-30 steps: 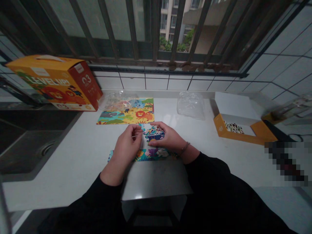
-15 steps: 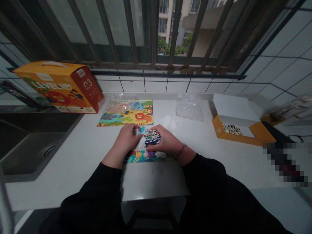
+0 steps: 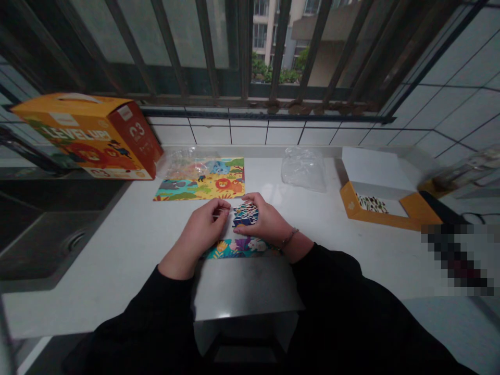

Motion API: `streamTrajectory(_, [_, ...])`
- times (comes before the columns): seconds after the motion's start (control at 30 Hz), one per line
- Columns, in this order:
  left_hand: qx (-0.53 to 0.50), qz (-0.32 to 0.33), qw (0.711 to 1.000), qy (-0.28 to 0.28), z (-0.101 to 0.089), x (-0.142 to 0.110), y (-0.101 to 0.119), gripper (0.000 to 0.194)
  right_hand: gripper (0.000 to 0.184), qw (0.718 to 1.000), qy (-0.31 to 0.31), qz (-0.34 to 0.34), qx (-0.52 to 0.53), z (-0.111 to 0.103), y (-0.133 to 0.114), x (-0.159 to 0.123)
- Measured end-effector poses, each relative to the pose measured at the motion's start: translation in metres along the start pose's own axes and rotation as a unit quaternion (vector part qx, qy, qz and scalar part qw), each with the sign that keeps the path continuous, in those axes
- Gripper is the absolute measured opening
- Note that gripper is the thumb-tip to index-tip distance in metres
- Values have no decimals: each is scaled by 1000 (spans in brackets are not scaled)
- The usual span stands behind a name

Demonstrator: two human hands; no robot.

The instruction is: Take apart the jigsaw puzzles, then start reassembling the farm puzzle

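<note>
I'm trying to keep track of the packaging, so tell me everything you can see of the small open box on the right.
The open box looks like thin card, orange outside and white inside. Its white lid is raised and leans back, away from the person. Small patterned pieces lie inside, toward its left; they are too small to make out. It sits on the white counter, and neither hand touches it.
</note>
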State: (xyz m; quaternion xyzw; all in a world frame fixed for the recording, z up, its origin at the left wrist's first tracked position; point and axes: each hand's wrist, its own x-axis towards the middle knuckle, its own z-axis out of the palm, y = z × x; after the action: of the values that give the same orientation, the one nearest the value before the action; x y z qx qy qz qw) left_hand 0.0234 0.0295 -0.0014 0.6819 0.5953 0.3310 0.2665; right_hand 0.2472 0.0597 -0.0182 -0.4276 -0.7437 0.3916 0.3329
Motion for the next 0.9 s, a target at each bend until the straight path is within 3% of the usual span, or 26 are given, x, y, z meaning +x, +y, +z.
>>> streamTrajectory(0.07, [41, 20, 999, -10, -2, -8, 8, 19, 84, 999, 46, -9, -12, -8, 2, 2])
streamTrajectory(0.17, [74, 92, 990, -83, 4, -20, 18, 19, 78, 991, 126, -20, -48, -26, 13, 6])
streamTrajectory(0.23, [84, 137, 978, -133, 12, -25, 19, 28, 76, 986, 143, -20, -87, -36, 25, 9])
streamTrajectory(0.37, [124, 156, 964, -173, 25, -31, 16, 62, 82, 985, 96, -29, -140, -42, 44, 13])
streamTrajectory(0.47, [139, 157, 961, -182, 27, -32, 14, 71, 82, 986, 60, -54, -148, -40, 47, 12])
streamTrajectory(0.63, [148, 174, 955, -191, 27, -31, 13, 66, 83, 989, 25, -62, -132, -47, 45, 7])
streamTrajectory(0.77, [145, 179, 954, -193, 32, -31, 8, 53, 94, 994, 25, -10, -109, -56, 45, 4])
streamTrajectory(0.9, [150, 177, 953, -195, 33, -30, 5, 50, 84, 994, 47, 2, -101, -57, 44, 5])
